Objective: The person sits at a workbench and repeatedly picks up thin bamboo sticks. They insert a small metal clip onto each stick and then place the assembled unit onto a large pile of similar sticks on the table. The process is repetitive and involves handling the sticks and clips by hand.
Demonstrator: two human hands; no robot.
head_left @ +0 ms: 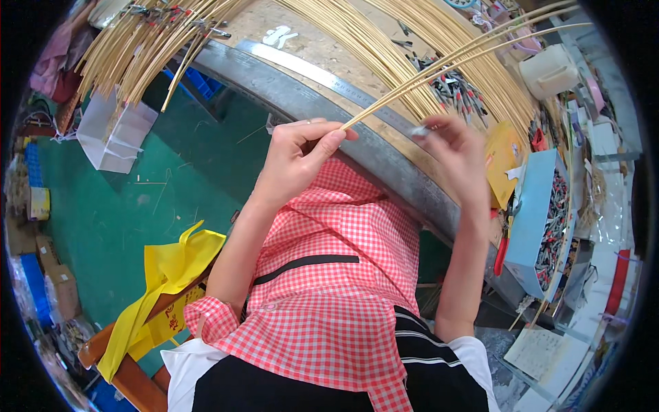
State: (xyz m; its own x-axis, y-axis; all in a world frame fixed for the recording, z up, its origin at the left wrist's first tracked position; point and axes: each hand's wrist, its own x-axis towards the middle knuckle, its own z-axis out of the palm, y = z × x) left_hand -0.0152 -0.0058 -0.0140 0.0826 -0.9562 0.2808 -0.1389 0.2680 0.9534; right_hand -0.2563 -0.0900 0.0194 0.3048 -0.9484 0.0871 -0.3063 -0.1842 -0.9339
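Between the thumb and fingers of my left hand are the near ends of a few thin bamboo sticks. They slant up and to the right across the workbench, spreading apart toward their far ends. My right hand is raised over the bench edge, right of the sticks' held ends and apart from them. Its fingers are pinched together and slightly blurred; a small pale thing shows at the fingertips, too unclear to name. A steel ruler lies along the bench's front edge, beyond both hands.
Long bamboo sticks cover the bench, with more bundled at far left. Small black-and-red clips lie among them. At right stand a blue box of clips, red-handled pliers and a white jug. Yellow cloth drapes a wooden chair.
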